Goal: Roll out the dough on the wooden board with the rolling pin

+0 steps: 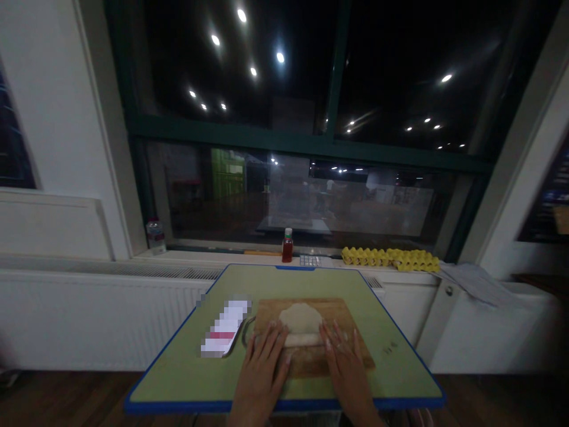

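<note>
A pale rolling pin (304, 340) lies crosswise on a wooden board (306, 369), at the near edge of a flat, rounded sheet of dough (300, 315). My left hand (264, 359) rests over the pin's left end with its fingers stretched forward. Over the right end lies my right hand (344, 359), palm down and fingers spread. Both ends of the pin are hidden beneath the hands. White flour dusts the wood around them.
The board sits on a green table with a blue rim (178, 379). Left of it lies a phone-like slab (224, 329), partly pixelated. On the windowsill stand a red-brown bottle (287, 246), yellow egg trays (391, 258) and a clear bottle (156, 236). A cloth (480, 283) lies at right.
</note>
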Available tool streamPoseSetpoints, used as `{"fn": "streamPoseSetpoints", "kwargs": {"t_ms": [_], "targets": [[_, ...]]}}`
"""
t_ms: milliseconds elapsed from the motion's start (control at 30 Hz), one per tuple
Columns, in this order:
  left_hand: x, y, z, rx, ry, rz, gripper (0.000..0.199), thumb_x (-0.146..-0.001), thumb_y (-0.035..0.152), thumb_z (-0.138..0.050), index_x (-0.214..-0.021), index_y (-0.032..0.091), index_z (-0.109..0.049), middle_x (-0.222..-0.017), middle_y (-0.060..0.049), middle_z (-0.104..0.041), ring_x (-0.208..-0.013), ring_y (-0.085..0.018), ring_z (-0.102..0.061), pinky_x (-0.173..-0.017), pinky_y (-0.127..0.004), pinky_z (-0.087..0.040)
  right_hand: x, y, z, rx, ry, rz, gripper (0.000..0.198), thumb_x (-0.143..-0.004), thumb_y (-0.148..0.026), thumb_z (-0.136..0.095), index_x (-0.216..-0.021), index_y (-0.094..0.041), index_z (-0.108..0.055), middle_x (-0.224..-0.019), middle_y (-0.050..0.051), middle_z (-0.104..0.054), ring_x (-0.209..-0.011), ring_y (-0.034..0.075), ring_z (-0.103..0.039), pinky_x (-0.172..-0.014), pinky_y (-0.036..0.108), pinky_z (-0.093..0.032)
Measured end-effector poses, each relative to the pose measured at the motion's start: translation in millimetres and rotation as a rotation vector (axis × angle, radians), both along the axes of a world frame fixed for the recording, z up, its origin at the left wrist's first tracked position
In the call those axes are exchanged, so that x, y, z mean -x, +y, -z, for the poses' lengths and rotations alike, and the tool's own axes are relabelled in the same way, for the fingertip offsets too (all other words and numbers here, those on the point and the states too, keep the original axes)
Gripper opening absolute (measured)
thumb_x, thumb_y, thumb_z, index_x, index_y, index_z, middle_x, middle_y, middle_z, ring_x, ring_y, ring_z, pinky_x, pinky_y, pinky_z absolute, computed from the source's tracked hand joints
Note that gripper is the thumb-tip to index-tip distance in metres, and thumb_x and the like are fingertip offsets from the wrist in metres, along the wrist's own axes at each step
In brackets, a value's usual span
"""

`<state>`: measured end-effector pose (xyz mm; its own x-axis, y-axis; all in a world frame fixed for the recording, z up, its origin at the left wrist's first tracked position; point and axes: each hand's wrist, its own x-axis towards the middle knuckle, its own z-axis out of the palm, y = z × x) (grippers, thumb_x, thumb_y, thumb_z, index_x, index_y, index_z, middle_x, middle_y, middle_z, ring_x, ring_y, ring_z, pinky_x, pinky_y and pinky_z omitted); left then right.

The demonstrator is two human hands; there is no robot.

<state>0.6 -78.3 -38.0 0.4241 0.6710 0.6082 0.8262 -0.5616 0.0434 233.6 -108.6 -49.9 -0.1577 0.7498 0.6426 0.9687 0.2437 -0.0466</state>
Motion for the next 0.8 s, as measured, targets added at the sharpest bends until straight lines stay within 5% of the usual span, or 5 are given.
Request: {"fn": "streamPoseSetpoints", "kwargs": {"t_ms": [300, 600, 800], "targets": [[-12, 39, -30.6, 0.100, -0.006, -0.025, 0.043, -0.097, 0.040, -0.044, -0.135, 0.022, -0.054, -0.143, -0.005, -0.053, -0.136, -0.026, -0.042, -0.111, -0.052, -0.033, 4, 47, 0, -0.240, -0.064, 0.045, 0.041, -0.100, -0.024, -0.034, -0.134, -0.016, -0.054, -0.137, 0.007, -0.056, -0.134, 0.023, -0.043, -0.113, 0.046, -0.032], [-3, 7, -5.4, 0.014, 0.002, 0.012, 0.052, -0.097, 0.040, -0.043, -0.146, 0.022, -0.039, -0.149, -0.004, -0.045, -0.138, -0.026, -0.039, -0.110, -0.050, -0.036, 5, 0, 11, -0.124, -0.039, 0.024, 0.050, -0.101, -0.031, -0.032, -0.149, -0.018, -0.034, -0.150, 0.005, -0.041, -0.141, 0.020, -0.033, -0.112, 0.040, -0.036], [-17, 39, -41.2, 0.204, 0.026, -0.020, 0.046, -0.098, 0.040, -0.042, -0.137, 0.019, -0.052, -0.144, -0.007, -0.051, -0.137, -0.027, -0.041, -0.114, -0.054, -0.030, 3, 46, 2, -0.178, -0.085, 0.022, 0.042, -0.099, -0.021, -0.031, -0.132, -0.015, -0.056, -0.137, 0.010, -0.056, -0.133, 0.023, -0.045, -0.112, 0.045, -0.033]]}}
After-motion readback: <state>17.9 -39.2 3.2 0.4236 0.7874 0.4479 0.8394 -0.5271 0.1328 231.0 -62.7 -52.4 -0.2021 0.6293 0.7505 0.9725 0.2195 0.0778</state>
